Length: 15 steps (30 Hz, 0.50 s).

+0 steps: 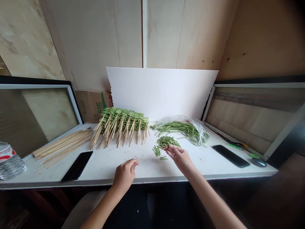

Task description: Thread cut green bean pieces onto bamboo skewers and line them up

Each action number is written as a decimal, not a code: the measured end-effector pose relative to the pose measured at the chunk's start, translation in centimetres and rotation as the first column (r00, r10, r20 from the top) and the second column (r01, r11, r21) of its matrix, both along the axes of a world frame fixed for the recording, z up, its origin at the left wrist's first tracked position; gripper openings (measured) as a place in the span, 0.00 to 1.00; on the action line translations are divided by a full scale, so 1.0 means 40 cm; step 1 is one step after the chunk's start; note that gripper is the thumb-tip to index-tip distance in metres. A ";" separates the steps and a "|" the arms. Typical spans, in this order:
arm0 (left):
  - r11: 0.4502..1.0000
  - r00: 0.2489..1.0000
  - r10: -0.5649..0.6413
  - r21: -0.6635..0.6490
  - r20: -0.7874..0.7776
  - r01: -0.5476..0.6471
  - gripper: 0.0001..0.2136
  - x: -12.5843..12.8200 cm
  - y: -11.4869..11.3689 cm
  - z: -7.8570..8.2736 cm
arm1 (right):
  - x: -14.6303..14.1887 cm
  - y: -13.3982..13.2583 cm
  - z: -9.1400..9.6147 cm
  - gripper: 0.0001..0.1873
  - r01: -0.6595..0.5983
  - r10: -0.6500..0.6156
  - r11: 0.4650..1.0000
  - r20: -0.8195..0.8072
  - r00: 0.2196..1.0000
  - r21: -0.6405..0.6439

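Note:
Pinched in my right hand is a thin bamboo skewer. Short green bean pieces sit side by side at its left end. Just behind them lies a heap of cut green beans, and a few loose pieces are on the tabletop close by. My left hand is closed above the table's front part, its fingers curled in; whatever it may hold is hidden. Farther back on the left, finished bean skewers are stacked in a pile with their bare sticks pointing toward me.
Bare skewers lie at left on the white table, near a black phone and water bottle. Whole long beans rest in a clear bag. Right are a dark phone and mouse. A white board stands behind.

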<state>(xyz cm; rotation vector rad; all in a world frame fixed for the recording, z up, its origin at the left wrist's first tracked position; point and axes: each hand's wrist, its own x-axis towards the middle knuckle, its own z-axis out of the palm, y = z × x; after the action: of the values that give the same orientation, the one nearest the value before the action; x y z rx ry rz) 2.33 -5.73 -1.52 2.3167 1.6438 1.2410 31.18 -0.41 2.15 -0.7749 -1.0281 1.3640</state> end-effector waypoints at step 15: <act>0.997 0.999 0.028 0.071 0.035 -0.031 0.12 0.002 0.000 -0.015 | -0.060 -0.019 -0.033 0.17 0.163 -0.163 0.987 -0.008 0.987 0.000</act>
<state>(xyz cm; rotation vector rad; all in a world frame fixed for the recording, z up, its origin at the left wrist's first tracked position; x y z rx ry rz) 2.42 -5.72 -2.11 2.3056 1.6552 1.3601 28.78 -1.17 0.82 -0.8338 -0.9374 1.2254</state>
